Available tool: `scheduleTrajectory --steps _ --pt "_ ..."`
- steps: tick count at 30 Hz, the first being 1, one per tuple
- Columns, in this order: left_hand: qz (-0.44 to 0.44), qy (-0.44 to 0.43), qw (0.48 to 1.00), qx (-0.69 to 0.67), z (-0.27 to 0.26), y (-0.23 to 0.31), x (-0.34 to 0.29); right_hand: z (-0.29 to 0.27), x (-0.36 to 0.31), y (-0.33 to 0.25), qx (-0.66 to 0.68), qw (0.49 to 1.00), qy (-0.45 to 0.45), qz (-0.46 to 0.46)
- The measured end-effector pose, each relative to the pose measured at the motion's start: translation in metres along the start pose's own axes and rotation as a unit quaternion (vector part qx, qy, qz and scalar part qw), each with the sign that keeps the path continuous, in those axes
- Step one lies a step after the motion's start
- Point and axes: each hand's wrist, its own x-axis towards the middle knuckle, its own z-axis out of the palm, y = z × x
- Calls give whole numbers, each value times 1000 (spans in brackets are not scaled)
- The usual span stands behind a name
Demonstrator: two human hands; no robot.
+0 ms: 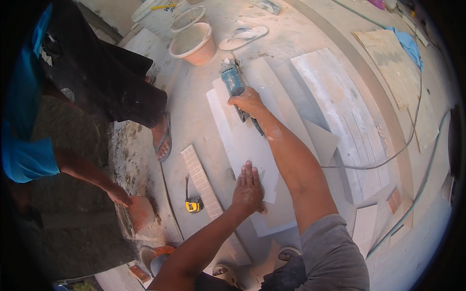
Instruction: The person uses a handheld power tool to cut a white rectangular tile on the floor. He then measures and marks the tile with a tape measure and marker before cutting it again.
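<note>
My right hand (pixel 249 102) is wrapped round the body of a teal angle grinder (pixel 232 81), whose head points away from me at the far end of a pale tile (pixel 230 138). Whether its disc touches the tile cannot be made out. My left hand (pixel 247 193) lies flat on the near part of that tile, fingers stretched out and holding nothing. More flat tiles (pixel 276 208) lie beneath and beside it. Left of my left hand are a long narrow strip with a brick-like pattern (pixel 203 178) and a yellow tape measure (pixel 194 205).
A co-worker's hand (pixel 120 195) touches an orange container (pixel 141 213) at the left; their sandalled foot (pixel 161 138) stands nearby. Buckets (pixel 196 48) and a flip-flop (pixel 243 38) sit at the back. A whitish board (pixel 344 116), a cable (pixel 357 168) and a hose (pixel 412 203) lie right.
</note>
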Motion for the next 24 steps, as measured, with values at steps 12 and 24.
scheduleTrajectory --steps 12,24 --pt "-1 18 999 -30 -9 3 -7 2 12 2 -3 1000 -17 -8" --pt "-8 12 999 -36 -14 4 -4 0 20 -1 -28 999 -20 17"
